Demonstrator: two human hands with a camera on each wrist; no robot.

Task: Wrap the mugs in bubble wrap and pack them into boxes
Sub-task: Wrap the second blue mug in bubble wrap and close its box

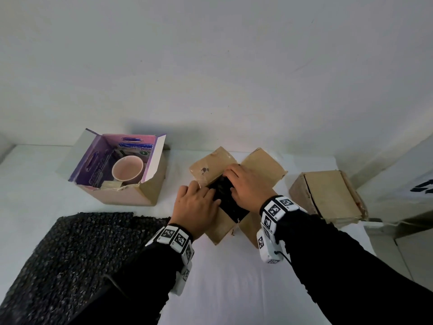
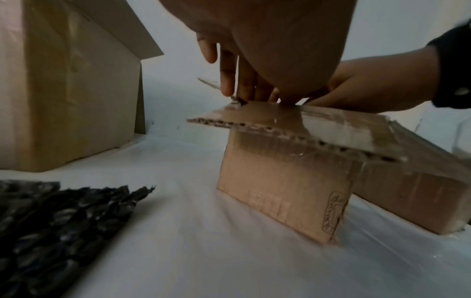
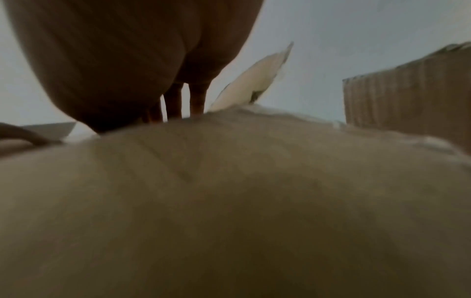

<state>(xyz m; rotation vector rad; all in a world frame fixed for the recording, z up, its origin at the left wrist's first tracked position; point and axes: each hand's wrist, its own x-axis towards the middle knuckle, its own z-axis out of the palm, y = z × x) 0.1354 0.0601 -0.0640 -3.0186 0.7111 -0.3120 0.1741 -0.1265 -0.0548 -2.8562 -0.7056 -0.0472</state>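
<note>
A small brown cardboard box stands at the table's middle with its flaps spread outward. Inside it sits a bundle in black bubble wrap. My left hand presses on the bundle's left side with fairly straight fingers. My right hand presses on its far right side, fingers pointing down into the box. The mug inside the bundle is hidden. A bare pink mug stands in a larger open box at the left. Black bubble wrap sheets lie at the front left.
A closed brown carton lies to the right of the small box. The white table ends at a wall behind the boxes. A grey surface with dark lettering borders the far right.
</note>
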